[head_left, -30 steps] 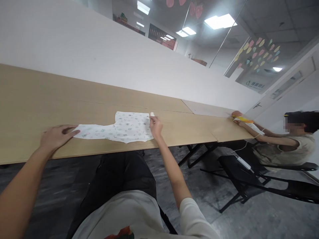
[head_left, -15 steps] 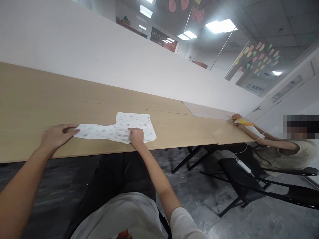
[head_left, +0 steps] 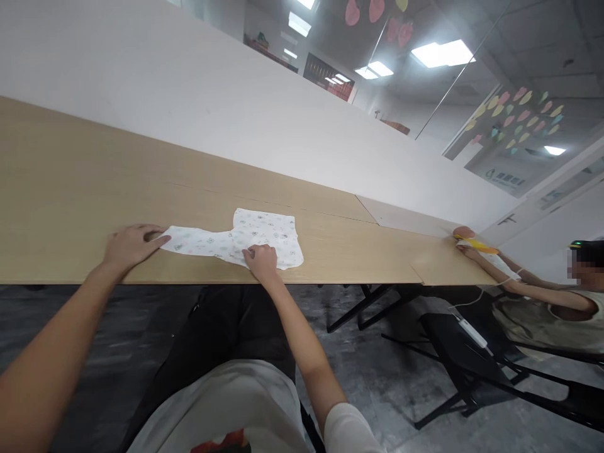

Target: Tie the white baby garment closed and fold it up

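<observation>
A small white garment [head_left: 267, 229] with tiny scattered prints lies flat on the wooden table, near its front edge. It has a wide part on the right and a narrow leg-like or sleeve-like strip reaching left; its exact kind is unclear. My left hand [head_left: 133, 246] grips the tip of the narrow strip, thumb on top and the other fingers stretched behind. Over the lower part of the wide section, my right hand [head_left: 263, 261] rests with curled fingers, pinching the cloth. The fingertips of my right hand are partly hidden.
The long table [head_left: 340, 251] runs along a white half wall [head_left: 212, 119]. Far right, a co-worker's hands [head_left: 467, 251] are near a yellow item [head_left: 477, 244] on the table. Black folding chairs [head_left: 465, 358] stand below, with a white power strip [head_left: 472, 331] on one.
The head view has turned slightly, shifting the scene. Both hands stay on the garment, which lies in much the same shape; the narrow strip still points left.
</observation>
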Tool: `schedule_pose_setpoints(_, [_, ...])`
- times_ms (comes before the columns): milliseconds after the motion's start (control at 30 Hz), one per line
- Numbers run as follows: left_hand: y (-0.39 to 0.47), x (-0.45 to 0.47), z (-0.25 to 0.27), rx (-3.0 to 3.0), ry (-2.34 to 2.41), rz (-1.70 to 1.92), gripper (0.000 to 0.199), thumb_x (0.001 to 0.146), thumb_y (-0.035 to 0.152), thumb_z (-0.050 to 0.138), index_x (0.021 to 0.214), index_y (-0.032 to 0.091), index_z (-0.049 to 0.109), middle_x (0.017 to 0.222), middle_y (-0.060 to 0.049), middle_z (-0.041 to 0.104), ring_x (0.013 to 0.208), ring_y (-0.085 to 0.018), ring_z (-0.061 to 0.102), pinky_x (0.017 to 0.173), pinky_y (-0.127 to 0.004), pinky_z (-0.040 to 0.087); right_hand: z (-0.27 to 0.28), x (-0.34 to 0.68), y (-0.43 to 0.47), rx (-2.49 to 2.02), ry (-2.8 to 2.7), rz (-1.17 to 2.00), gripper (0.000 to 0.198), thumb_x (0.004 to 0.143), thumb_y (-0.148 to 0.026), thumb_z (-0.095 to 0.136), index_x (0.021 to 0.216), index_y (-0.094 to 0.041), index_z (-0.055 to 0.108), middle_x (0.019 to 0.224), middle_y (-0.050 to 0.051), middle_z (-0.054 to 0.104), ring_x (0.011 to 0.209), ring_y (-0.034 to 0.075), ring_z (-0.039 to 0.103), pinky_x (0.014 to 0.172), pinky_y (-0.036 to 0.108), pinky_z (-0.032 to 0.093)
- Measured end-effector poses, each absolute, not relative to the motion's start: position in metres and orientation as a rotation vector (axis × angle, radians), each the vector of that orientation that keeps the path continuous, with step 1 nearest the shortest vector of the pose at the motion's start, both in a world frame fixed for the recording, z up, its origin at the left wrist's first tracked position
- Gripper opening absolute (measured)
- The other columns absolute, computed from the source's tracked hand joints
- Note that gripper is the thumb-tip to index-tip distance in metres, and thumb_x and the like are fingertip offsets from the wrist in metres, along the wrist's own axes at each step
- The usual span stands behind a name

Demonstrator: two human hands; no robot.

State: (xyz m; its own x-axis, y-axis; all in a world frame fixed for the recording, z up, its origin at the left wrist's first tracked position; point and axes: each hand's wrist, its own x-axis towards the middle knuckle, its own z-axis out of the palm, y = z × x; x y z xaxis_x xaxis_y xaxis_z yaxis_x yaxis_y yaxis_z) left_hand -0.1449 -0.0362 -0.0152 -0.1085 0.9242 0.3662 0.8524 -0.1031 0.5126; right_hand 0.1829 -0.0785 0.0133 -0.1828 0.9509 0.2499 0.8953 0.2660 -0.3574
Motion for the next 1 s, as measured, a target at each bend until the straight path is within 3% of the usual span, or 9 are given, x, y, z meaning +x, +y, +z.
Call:
schedule_pose_setpoints(167, [-0.041,-0.126,-0.007,2.065,2.086,0.791,0.066,0.079,0.06,0.047,0.106,0.004,0.072,0.12,-0.021,0.068,0.12,-0.041,0.058,0.099,-0.052,0.042,0.021,0.18,-0.088,-1.653,-2.164,0.233,0.032,0.1,-0.036,0.053,0.094,-0.014,0.076,0.102,0.016,0.075,0.104,0.028,0.069,0.096,0.038,0.047])
schedule_pose_setpoints(333, [-0.048,-0.067,0.031,1.829,1.862,1.094,0.064,0.083,0.059,0.05,0.119,0.01,0.066,0.118,-0.013,0.07,0.107,-0.03,0.064,0.092,-0.041,0.049,0.035,0.176,-0.078,-1.478,-1.848,0.53,0.026,0.1,-0.035,0.053,0.107,-0.018,0.071,0.11,0.01,0.074,0.108,0.022,0.068,0.1,0.035,0.048])
schedule_pose_setpoints(467, [-0.051,0.001,0.057,1.782,1.487,1.275,0.072,0.08,0.068,0.054,0.125,0.012,0.061,0.116,-0.015,0.07,0.093,-0.026,0.068,0.077,-0.036,0.055,0.051,0.174,-0.061,-1.273,-1.395,1.121,0.043,0.103,-0.049,0.039,0.116,-0.017,0.064,0.095,0.009,0.074,0.085,0.019,0.072,0.078,0.032,0.059])
schedule_pose_setpoints(567, [-0.055,0.031,0.058,1.929,1.074,1.135,0.08,0.077,0.071,0.061,0.138,0.02,0.053,0.119,-0.014,0.071,0.102,-0.027,0.068,0.082,-0.036,0.056,0.059,0.184,-0.05,-1.199,-1.152,1.359,0.055,0.103,-0.057,0.029,0.125,-0.016,0.058,0.097,0.011,0.073,0.083,0.022,0.072,0.071,0.036,0.061])
schedule_pose_setpoints(633, [-0.058,0.033,0.05,1.984,1.027,1.109,0.085,0.078,0.071,0.061,0.146,0.022,0.044,0.122,-0.014,0.07,0.11,-0.027,0.066,0.089,-0.038,0.054,0.059,0.195,-0.047,-1.229,-1.1,1.386,0.046,0.101,-0.053,0.037,0.125,-0.02,0.058,0.103,0.01,0.073,0.088,0.022,0.071,0.073,0.036,0.061])
schedule_pose_setpoints(700, [-0.063,0.025,0.037,2.052,1.147,1.094,0.087,0.077,0.071,0.062,0.146,0.02,0.044,0.129,-0.015,0.067,0.118,-0.029,0.063,0.098,-0.041,0.051,0.053,0.207,-0.044,-1.29,-1.101,1.378,0.034,0.094,-0.038,0.052,0.123,-0.022,0.059,0.108,0.008,0.072,0.091,0.021,0.07,0.075,0.034,0.061])
schedule_pose_setpoints(833, [-0.069,0.005,0.008,2.203,1.401,0.904,0.074,0.077,0.072,0.053,0.126,0.017,0.064,0.13,-0.016,0.066,0.119,-0.033,0.061,0.103,-0.044,0.047,0.035,0.226,-0.038,-1.448,-1.186,1.27,0.047,0.075,-0.011,0.058,0.121,-0.022,0.059,0.107,0.006,0.07,0.085,0.018,0.067,0.071,0.03,0.058])
schedule_pose_setpoints(1000, [-0.071,0.006,-0.009,2.309,1.346,0.895,0.06,0.085,0.068,0.039,0.102,0.021,0.073,0.117,-0.013,0.072,0.112,-0.031,0.064,0.101,-0.043,0.048,0.02,0.244,-0.024,-1.569,-1.374,0.913,0.058,0.067,-0.008,0.05,0.122,-0.018,0.062,0.1,0.004,0.068,0.069,0.014,0.06,0.064,0.025,0.054])
